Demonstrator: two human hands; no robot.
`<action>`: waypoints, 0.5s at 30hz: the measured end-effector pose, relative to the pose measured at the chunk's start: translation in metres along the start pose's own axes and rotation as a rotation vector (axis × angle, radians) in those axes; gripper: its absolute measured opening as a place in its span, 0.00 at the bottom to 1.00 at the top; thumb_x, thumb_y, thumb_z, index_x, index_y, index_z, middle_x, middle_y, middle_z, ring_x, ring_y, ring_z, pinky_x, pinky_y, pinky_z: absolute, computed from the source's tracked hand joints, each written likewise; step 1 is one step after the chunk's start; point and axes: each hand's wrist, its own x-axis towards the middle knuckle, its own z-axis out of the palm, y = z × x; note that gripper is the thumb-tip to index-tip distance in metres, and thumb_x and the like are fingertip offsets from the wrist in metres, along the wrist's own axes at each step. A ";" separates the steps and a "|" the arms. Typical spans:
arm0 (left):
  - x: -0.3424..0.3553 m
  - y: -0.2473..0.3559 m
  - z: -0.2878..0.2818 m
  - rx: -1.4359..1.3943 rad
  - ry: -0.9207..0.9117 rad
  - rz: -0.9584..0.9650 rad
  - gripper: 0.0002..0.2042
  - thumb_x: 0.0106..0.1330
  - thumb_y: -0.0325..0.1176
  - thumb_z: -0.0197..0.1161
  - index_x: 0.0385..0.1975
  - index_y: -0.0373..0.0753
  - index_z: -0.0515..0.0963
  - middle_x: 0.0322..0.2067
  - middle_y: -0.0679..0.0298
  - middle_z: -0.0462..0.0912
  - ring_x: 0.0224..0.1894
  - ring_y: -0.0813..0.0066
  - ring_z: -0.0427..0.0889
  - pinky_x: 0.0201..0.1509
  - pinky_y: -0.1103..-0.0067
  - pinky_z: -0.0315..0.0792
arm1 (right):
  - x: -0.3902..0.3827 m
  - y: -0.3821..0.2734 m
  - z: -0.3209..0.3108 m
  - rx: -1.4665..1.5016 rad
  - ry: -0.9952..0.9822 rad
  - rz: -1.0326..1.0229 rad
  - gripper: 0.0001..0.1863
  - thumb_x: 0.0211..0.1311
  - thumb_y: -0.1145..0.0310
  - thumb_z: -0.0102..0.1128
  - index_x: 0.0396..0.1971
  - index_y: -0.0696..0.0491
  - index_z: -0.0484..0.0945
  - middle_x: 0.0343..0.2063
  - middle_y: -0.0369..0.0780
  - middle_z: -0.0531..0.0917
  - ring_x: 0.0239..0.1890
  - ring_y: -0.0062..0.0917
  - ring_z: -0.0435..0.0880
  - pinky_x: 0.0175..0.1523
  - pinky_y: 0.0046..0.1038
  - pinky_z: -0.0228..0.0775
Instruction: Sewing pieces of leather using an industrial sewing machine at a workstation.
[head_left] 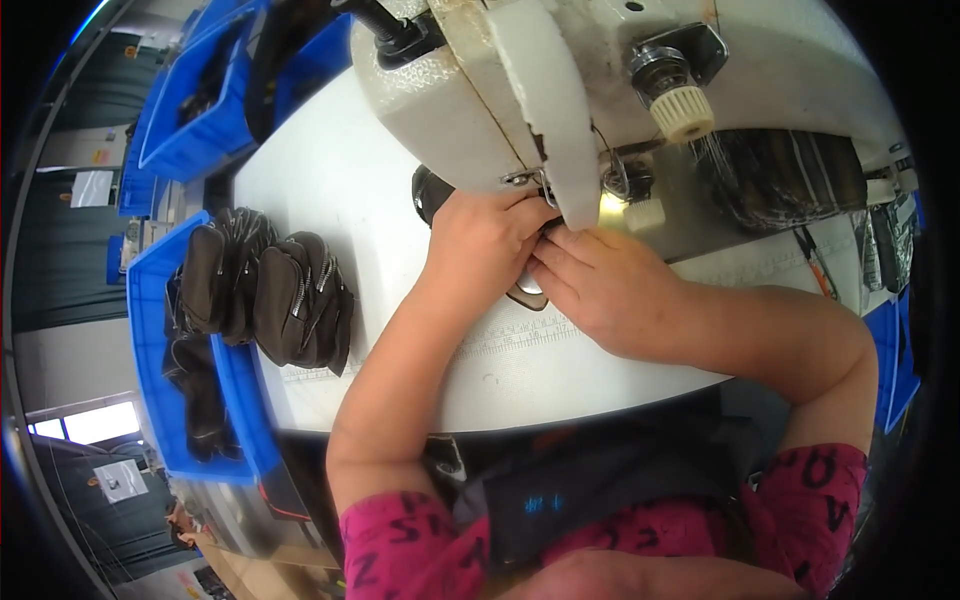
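Under the head of a white sewing machine (545, 110), my two hands meet close to the needle area. My left hand (485, 245) has its fingers bent and pressed onto a dark fabric piece (426, 194), part of which shows beyond that hand. From the other side my right hand (612, 290) pinches the same work, fingertips nearly touching the left ones. A dark-edged bit with a pale centre (527, 297) pokes out below the fingers. Most of the work, and the needle, are hidden by my hands and the machine head.
Several dark zippered pouches (300, 300) are piled at the table's left, beside a blue bin (150, 330). More blue bins (205, 100) stand at the far left. Orange-handled snips (820, 268) and a plastic-wrapped dark bundle (785, 180) lie to the right. A ruler strip (490, 340) crosses the white tabletop.
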 end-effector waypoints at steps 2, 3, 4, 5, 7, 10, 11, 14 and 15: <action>-0.002 -0.001 -0.001 -0.002 0.015 0.021 0.18 0.49 0.21 0.71 0.41 0.46 0.90 0.34 0.66 0.85 0.36 0.62 0.84 0.39 0.69 0.77 | 0.000 0.000 0.004 0.034 0.025 -0.004 0.16 0.54 0.68 0.60 0.41 0.61 0.83 0.39 0.42 0.83 0.46 0.33 0.79 0.51 0.30 0.74; -0.003 -0.002 -0.002 -0.004 0.028 0.043 0.18 0.50 0.21 0.71 0.42 0.46 0.90 0.35 0.67 0.85 0.36 0.62 0.84 0.39 0.69 0.77 | -0.001 0.000 0.005 0.069 0.051 -0.006 0.16 0.54 0.68 0.60 0.41 0.61 0.83 0.39 0.42 0.82 0.46 0.32 0.79 0.50 0.30 0.75; -0.004 -0.004 -0.001 -0.006 0.029 0.044 0.18 0.50 0.21 0.71 0.42 0.46 0.90 0.35 0.67 0.85 0.36 0.62 0.84 0.39 0.69 0.77 | -0.002 0.001 0.005 0.067 0.050 -0.005 0.16 0.54 0.68 0.60 0.41 0.61 0.83 0.39 0.42 0.82 0.46 0.32 0.79 0.50 0.30 0.75; -0.006 -0.005 -0.002 -0.012 0.020 0.040 0.18 0.50 0.21 0.70 0.42 0.46 0.90 0.35 0.67 0.85 0.36 0.63 0.84 0.39 0.69 0.78 | -0.001 0.001 0.003 0.074 0.052 0.003 0.14 0.53 0.69 0.60 0.39 0.59 0.83 0.37 0.40 0.81 0.44 0.31 0.78 0.49 0.31 0.75; -0.007 -0.006 -0.002 -0.019 0.010 0.036 0.18 0.51 0.21 0.70 0.43 0.46 0.90 0.36 0.68 0.85 0.37 0.63 0.84 0.39 0.69 0.78 | -0.002 0.003 -0.001 0.080 0.053 0.012 0.13 0.52 0.69 0.61 0.37 0.58 0.83 0.35 0.39 0.80 0.43 0.30 0.78 0.47 0.31 0.75; -0.006 -0.006 -0.002 0.013 -0.002 0.028 0.18 0.50 0.22 0.71 0.43 0.45 0.90 0.37 0.68 0.86 0.37 0.64 0.84 0.39 0.69 0.78 | -0.002 0.006 -0.005 0.074 0.043 0.010 0.09 0.51 0.69 0.61 0.32 0.56 0.81 0.32 0.37 0.77 0.40 0.29 0.78 0.43 0.32 0.74; -0.006 -0.004 -0.004 0.026 -0.019 0.028 0.18 0.50 0.22 0.71 0.43 0.45 0.90 0.37 0.68 0.86 0.37 0.65 0.84 0.39 0.70 0.78 | -0.002 0.006 -0.007 0.047 0.019 0.002 0.08 0.50 0.68 0.62 0.31 0.55 0.80 0.31 0.37 0.76 0.39 0.28 0.78 0.42 0.31 0.73; -0.006 0.001 -0.003 0.054 -0.009 0.032 0.19 0.49 0.22 0.71 0.43 0.45 0.90 0.36 0.68 0.85 0.36 0.65 0.84 0.38 0.70 0.78 | -0.003 0.005 -0.008 0.009 -0.037 0.007 0.07 0.50 0.68 0.62 0.30 0.53 0.80 0.30 0.36 0.77 0.38 0.28 0.78 0.40 0.31 0.72; -0.007 0.002 -0.002 0.069 0.019 0.037 0.19 0.49 0.22 0.70 0.43 0.45 0.90 0.35 0.68 0.85 0.36 0.66 0.84 0.38 0.70 0.78 | -0.003 0.005 -0.008 -0.003 -0.071 0.022 0.08 0.50 0.68 0.62 0.30 0.52 0.80 0.30 0.36 0.77 0.37 0.28 0.78 0.40 0.31 0.72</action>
